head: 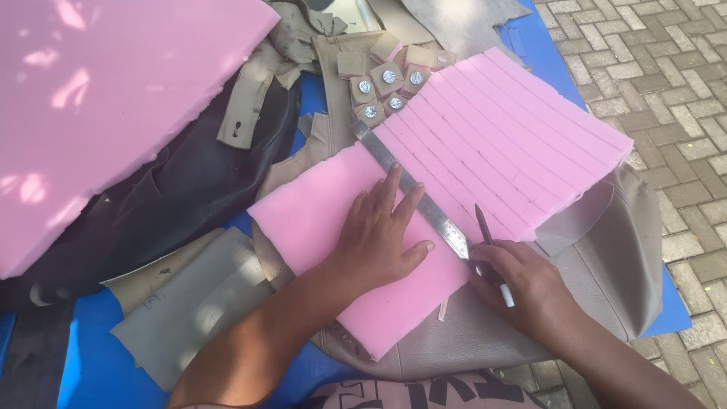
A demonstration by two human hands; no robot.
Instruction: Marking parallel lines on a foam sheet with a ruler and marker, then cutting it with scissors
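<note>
A pink foam sheet (326, 220) lies on beige leather, its right part (507, 129) cut into several parallel strips. A metal ruler (413, 189) lies diagonally across the foam along the edge of the strips. My left hand (379, 235) presses flat on the uncut foam, fingers spread against the ruler. My right hand (522, 288) sits at the foam's near edge and grips a thin dark knife (488, 250) with a white end, its blade near the ruler's lower end.
A big pink foam slab (98, 98) leans at the left over dark leather (174, 197). Several small tan blocks with silver studs (382, 83) sit beyond the ruler. Beige leather pieces (189, 295) lie on a blue sheet (91, 356). Brick paving (666, 68) runs along the right.
</note>
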